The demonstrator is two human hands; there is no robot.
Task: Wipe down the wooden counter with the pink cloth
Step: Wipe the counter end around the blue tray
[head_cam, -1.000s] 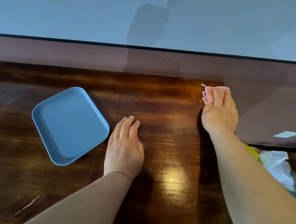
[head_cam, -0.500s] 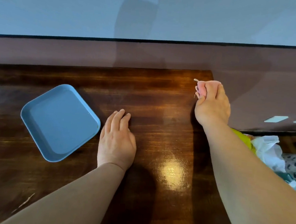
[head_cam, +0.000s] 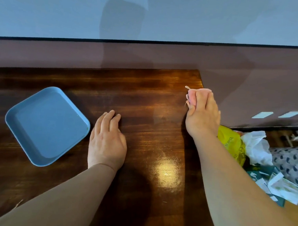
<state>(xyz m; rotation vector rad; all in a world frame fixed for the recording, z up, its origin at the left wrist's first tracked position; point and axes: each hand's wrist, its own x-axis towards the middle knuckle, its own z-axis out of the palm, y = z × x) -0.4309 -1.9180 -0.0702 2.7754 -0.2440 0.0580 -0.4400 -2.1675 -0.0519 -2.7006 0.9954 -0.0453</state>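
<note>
From the head camera, your right hand point(head_cam: 202, 114) sits at about two o'clock on the wooden worktop point(head_cam: 145, 98), close to its right edge, with the fingers curled tight round the pink cloth point(head_cam: 192, 98). The cloth is bunched into a small wad, and only a little of it and a few loose threads show past your fingers. Your left hand point(head_cam: 107, 140) lies flat and relaxed on the wood near the centre, holding nothing, just beside the blue square tray point(head_cam: 45, 125) at nine o'clock.

To wipe well, I would let the cloth spread out under your palm so more of it meets the wood, then draw it in long overlapping strokes from the far right corner toward six o'clock. Shift the tray when you reach it, so the wood beneath gets wiped too.

Whether the cloth actually touches the worktop is hard to tell, since your hand covers most of it. The worktop's near and left edges are cut off, and the bags and paper point(head_cam: 255, 148) at four o'clock are partly hidden behind your right forearm.
</note>
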